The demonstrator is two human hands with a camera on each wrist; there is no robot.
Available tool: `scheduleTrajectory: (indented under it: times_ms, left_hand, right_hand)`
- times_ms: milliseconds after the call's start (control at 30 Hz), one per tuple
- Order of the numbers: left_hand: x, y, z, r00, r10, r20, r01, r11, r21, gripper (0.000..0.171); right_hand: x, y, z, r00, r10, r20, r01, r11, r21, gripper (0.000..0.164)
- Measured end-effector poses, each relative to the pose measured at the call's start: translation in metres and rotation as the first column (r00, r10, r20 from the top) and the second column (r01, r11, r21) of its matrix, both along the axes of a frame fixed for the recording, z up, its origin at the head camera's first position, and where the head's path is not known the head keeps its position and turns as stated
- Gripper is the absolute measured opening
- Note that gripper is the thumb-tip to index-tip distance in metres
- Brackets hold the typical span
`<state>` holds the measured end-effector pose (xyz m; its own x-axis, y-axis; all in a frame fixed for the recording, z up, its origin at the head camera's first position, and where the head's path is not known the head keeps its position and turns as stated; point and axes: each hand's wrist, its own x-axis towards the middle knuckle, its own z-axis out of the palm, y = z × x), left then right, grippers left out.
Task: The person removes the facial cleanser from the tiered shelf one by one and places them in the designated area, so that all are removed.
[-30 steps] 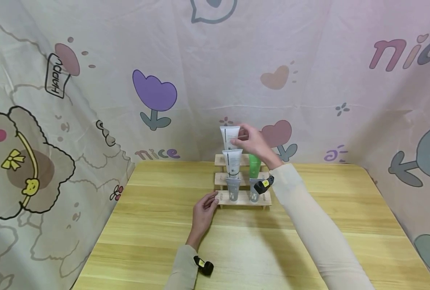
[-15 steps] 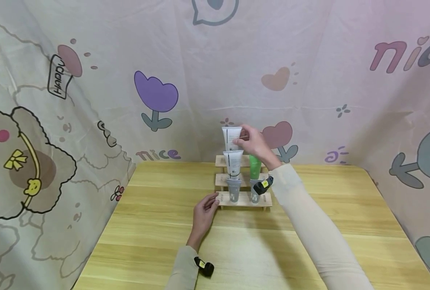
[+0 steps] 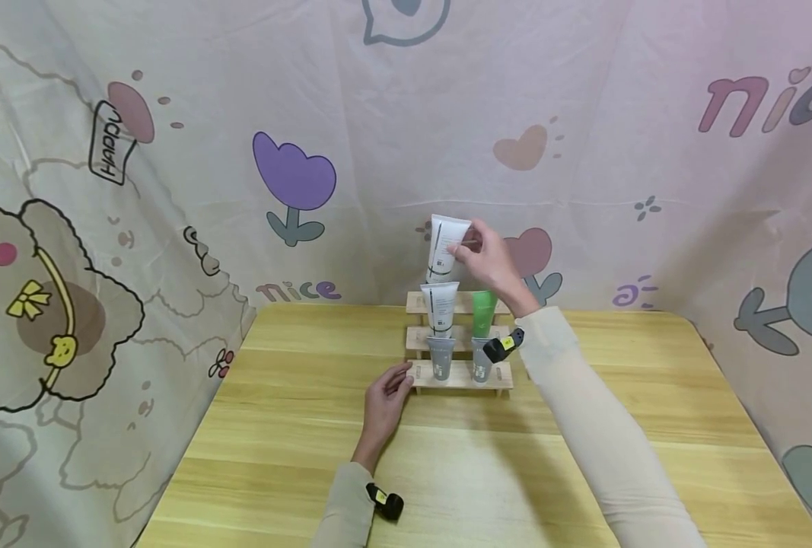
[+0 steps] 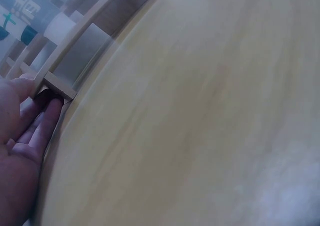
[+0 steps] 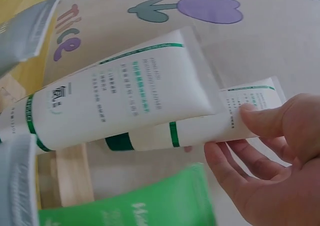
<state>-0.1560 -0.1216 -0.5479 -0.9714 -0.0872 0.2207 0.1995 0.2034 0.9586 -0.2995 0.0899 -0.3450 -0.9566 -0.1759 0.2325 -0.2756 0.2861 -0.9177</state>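
My right hand (image 3: 491, 259) pinches a white squeeze tube (image 3: 445, 250) by its upper side edge, thumb in front and fingers behind. The tube is tilted, above the back step of a small three-step wooden display rack (image 3: 419, 374). Seen from the right wrist, its dark green cap end points away from the hand (image 5: 272, 166). Another white tube (image 3: 440, 308) stands on the middle step beside a green tube (image 3: 482, 313). Two grey tubes, left (image 3: 441, 359) and right (image 3: 480, 364), stand on the front step. My left hand (image 3: 386, 403) grips the rack's front left corner, thumb on top, fingers below.
The rack stands on a light wood-grain table (image 3: 275, 426) near its back edge. Behind it hangs a printed cloth backdrop (image 3: 392, 152), with more cloth at both sides. Each wrist wears a small black camera, such as the right one (image 3: 504, 345).
My right hand has lifted the white tube up and slightly right from the back step, and the tube now leans. The left hand has stayed at the rack's corner.
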Motion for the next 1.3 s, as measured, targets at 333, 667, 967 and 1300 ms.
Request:
scheduleTrajectory:
  times_ms: [333,667,967,1300]
  left_hand:
    - [0.000,0.000,-0.001,1.000,-0.001,-0.003,0.001,1.000,0.003,0.027]
    - [0.000,-0.001,-0.002,1.000,-0.010,-0.018,0.011,1.000,0.011,0.027]
    - [0.000,-0.001,-0.001,0.999,-0.015,-0.030,0.015,1.000,0.000,0.027]
    - [0.000,-0.001,0.000,0.999,-0.016,-0.032,0.015,1.000,-0.005,0.028]
  right_hand:
    - [0.007,0.020,0.018,0.996,-0.068,-0.054,0.054,0.973,-0.224,0.033]
    - [0.020,0.054,0.028,0.984,-0.150,-0.097,0.099,0.910,-0.402,0.032]
    - [0.033,0.088,0.018,0.983,-0.165,-0.086,0.117,0.909,-0.400,0.040]
    - [0.049,0.116,-0.016,0.988,-0.151,0.019,0.147,0.912,-0.383,0.041]
